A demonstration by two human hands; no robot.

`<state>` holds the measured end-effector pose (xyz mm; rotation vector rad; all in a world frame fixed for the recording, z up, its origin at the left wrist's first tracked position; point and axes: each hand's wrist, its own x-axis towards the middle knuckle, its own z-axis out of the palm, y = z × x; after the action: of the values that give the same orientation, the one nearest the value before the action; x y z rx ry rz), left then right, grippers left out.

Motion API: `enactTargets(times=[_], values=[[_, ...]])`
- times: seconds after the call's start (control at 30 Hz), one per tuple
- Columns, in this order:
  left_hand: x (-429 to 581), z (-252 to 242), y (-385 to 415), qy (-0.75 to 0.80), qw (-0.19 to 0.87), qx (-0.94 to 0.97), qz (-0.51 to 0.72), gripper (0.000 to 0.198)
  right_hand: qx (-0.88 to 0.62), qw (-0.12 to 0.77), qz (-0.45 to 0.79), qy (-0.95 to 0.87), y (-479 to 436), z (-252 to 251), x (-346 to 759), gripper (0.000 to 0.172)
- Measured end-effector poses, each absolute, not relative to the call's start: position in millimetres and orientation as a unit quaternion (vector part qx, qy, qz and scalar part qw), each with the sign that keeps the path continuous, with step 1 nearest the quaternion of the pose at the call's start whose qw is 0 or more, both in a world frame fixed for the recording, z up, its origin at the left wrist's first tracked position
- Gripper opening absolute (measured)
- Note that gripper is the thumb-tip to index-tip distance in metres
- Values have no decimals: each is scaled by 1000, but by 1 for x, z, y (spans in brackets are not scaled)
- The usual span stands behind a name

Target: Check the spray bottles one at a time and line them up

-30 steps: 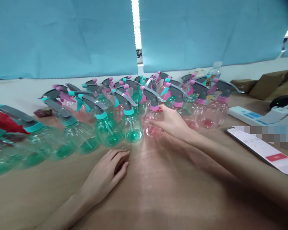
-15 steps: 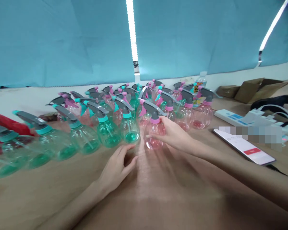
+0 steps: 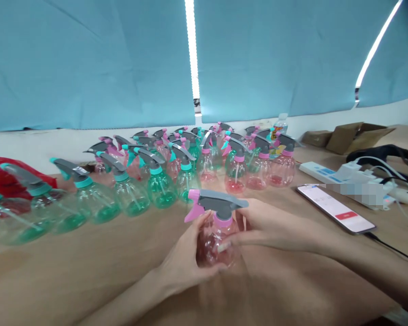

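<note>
Close in front of me is a pink spray bottle [image 3: 221, 244] with a grey and pink trigger head, its nozzle pointing left. My right hand [image 3: 255, 226] grips the round body from the right, thumb across the front. From the left, my left hand [image 3: 187, 258] curls around the same body, with its thumb low at the front and fingers partly hidden behind. Just beyond stands a clear-green spray bottle [image 3: 188, 181] with a turquoise collar. A pink spray bottle [image 3: 236, 174] stands farther back to the right.
Several green and pink spray bottles line the table, with a green spray bottle [image 3: 161, 188] among them. At right lie a phone [image 3: 333, 208], a power strip [image 3: 321, 174] with cables and an opened cardboard box [image 3: 350, 138]. A red bag [image 3: 7, 176] is at left.
My right hand has drawn the pink spray bottle out of the row toward me. My left hand, earlier empty beside the row, now holds the bottle too. The view has shifted slightly.
</note>
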<state>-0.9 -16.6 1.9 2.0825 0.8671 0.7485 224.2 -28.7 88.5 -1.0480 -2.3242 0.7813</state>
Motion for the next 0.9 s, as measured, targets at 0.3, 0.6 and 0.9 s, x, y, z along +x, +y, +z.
enactTargets(times=[0.3,0.6,0.9], values=[[-4,6,-11,283,362,845,274,78,-318,302,424,-792,-7,81,204,41],[-6,8,-11,311,327,852,264,83,-282,376,415,-778,2,74,188,8],[-6,10,-12,283,342,857,260,69,-176,305,553,-755,7,81,188,51]])
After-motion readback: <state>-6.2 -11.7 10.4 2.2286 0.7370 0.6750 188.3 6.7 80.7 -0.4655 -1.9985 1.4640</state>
